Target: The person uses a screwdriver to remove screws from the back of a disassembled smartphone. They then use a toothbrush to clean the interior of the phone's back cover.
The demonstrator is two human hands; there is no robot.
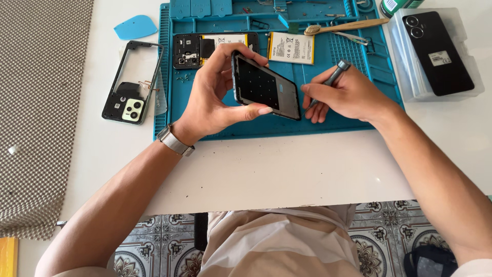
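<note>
The tip of the grey screwdriver [332, 78] is hidden behind the fingers of the right hand [344, 96], so its point of contact cannot be made out. The far edge of the phone frame [265, 86] is partly covered by the left hand [218, 95]. The top of the blue work mat [279, 66] is cut off by the picture edge, and the small parts in its upper compartments are too small to identify.

The left hand holds the phone frame tilted above the middle of the mat. The thumb lies along the near long edge; the other fingers curl over the far upper corner, closed on the frame. The frame's dark inner face is turned toward the camera. A metal watch band [175, 140] sits on the left wrist.

The right hand is closed around the screwdriver in a pen-like grip, with the handle rising toward the upper right. The fingertips sit just beside the right short end of the frame; whether the tool touches the frame cannot be told.

On the mat behind the hands lie an opened phone body [190, 50] and a loose battery [291, 47]. A back cover with camera cut-outs [132, 81] lies left of the mat. A black phone [437, 51] rests on a clear tray at upper right.
</note>
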